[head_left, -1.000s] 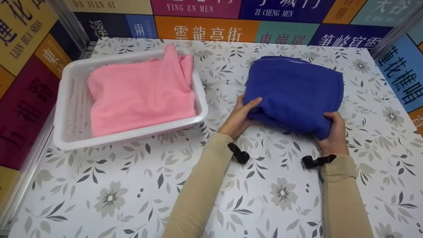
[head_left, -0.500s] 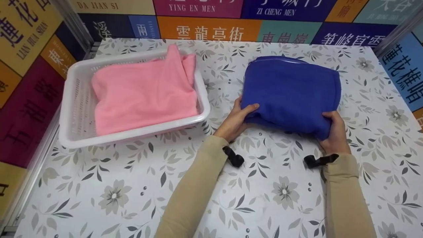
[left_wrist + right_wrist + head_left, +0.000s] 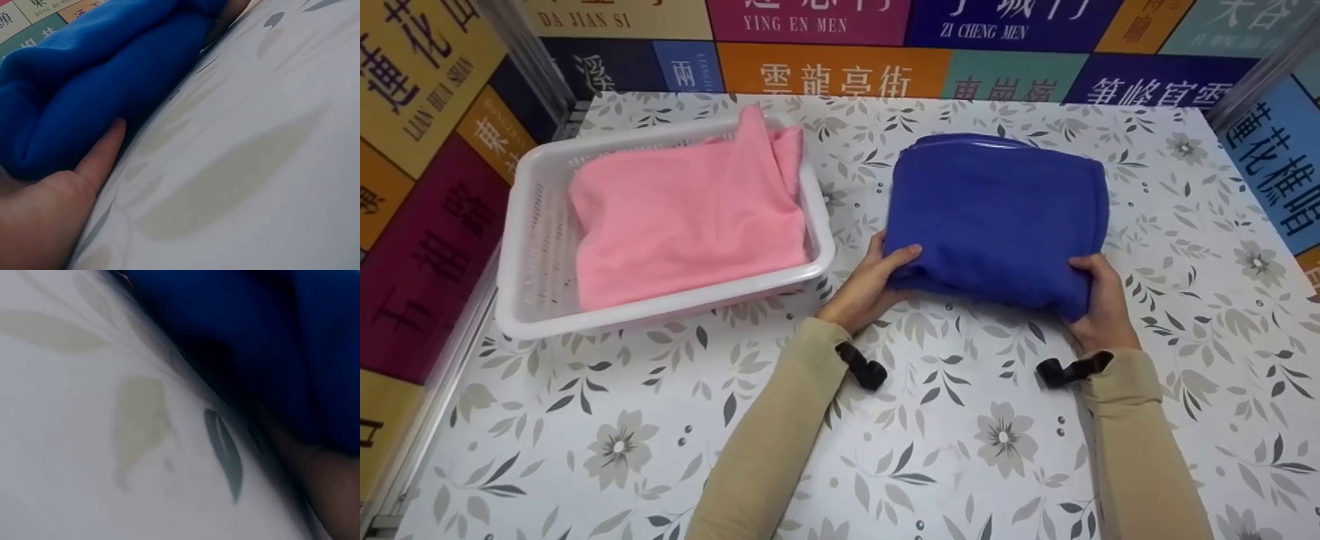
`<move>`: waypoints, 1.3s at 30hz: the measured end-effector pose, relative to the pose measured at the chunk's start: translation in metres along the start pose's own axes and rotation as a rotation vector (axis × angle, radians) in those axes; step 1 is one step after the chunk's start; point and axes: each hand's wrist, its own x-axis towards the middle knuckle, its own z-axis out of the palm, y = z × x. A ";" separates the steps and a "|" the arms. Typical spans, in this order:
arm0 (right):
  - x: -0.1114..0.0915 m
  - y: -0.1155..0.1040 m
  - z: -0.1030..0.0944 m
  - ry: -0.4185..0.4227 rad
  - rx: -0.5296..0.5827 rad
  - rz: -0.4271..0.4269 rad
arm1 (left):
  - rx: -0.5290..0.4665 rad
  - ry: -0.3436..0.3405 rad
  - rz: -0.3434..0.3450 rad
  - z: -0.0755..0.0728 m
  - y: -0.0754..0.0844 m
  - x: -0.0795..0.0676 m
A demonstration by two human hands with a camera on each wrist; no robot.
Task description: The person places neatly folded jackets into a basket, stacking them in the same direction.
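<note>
Gripping the folded blue cloth by its near corners, right of the white basket on the desk, the left hand and right hand show thumbs on top, other fingers mostly hidden. Pink cloth hides much of the basket's floor.

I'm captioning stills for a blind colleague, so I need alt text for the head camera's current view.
A left hand and a right hand grip the near corners of a folded blue cloth at a white floral-print tabletop. Left of the blue cloth, a pink cloth lies in a white plastic basket.
</note>
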 end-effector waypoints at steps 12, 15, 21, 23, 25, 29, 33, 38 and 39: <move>-0.002 0.011 0.009 -0.012 -0.004 0.045 | 0.028 0.044 0.039 -0.008 -0.001 -0.022; -0.003 0.011 0.011 -0.030 0.011 0.049 | 0.046 0.059 0.058 -0.005 0.000 -0.024; -0.006 0.009 0.013 -0.020 -0.005 0.043 | 0.107 0.085 0.099 -0.004 0.000 -0.024; -0.006 0.009 0.014 -0.013 -0.001 0.038 | 0.143 0.100 0.113 -0.003 0.002 -0.024; -0.006 0.009 0.015 -0.011 0.006 0.031 | 0.190 0.119 0.126 -0.003 0.004 -0.024; -0.005 0.009 0.018 -0.010 0.045 0.009 | 0.273 0.153 0.144 -0.002 0.008 -0.024; -0.007 0.007 0.020 0.017 0.043 -0.010 | 0.367 0.162 0.182 0.000 0.011 -0.024; -0.009 0.004 0.025 0.014 0.044 -0.004 | 0.431 0.153 0.235 0.004 0.014 -0.024; -0.010 0.003 0.026 0.014 0.042 -0.002 | 0.444 0.157 0.249 0.005 0.014 -0.024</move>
